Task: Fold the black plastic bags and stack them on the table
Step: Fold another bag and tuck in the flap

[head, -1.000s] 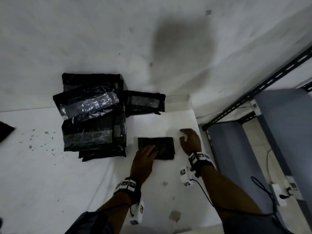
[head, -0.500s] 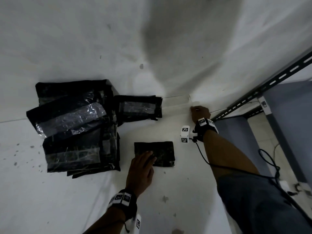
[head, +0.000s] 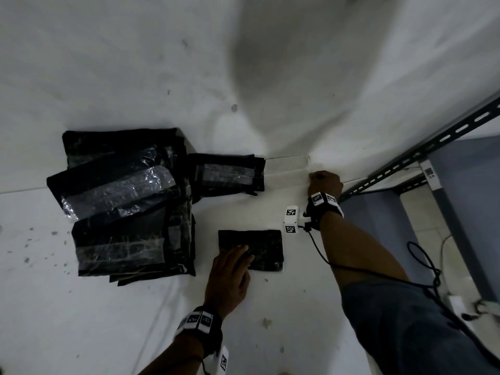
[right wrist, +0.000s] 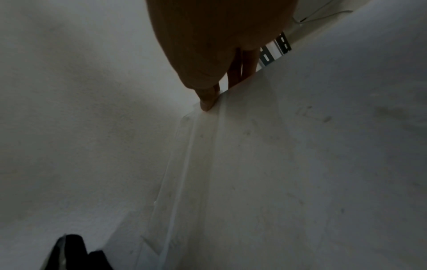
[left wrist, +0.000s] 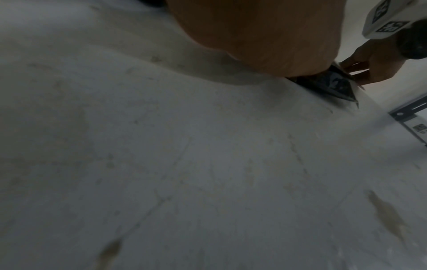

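A small folded black bag (head: 262, 247) lies flat on the white table (head: 81, 307). My left hand (head: 232, 269) rests on its near left part with straight fingers. In the left wrist view only a corner of that bag (left wrist: 328, 85) shows past my palm. My right hand (head: 324, 182) is stretched to the table's far right corner. There it pinches the end of a clear plastic piece (head: 286, 169) lying along the wall. The right wrist view shows the thumb (right wrist: 208, 102) on top of the clear plastic piece (right wrist: 196, 146) and fingers behind its edge.
A loose pile of larger black bags (head: 121, 212) with shiny clear panels covers the table's left. One more black bag (head: 227, 173) lies against the wall behind the folded one. A slotted metal rack (head: 419, 155) stands past the table's right edge, with cables hanging there.
My right hand left the spot beside the folded bag, reached to the far right corner and took hold of the clear plastic piece. The left hand stayed on the folded bag.
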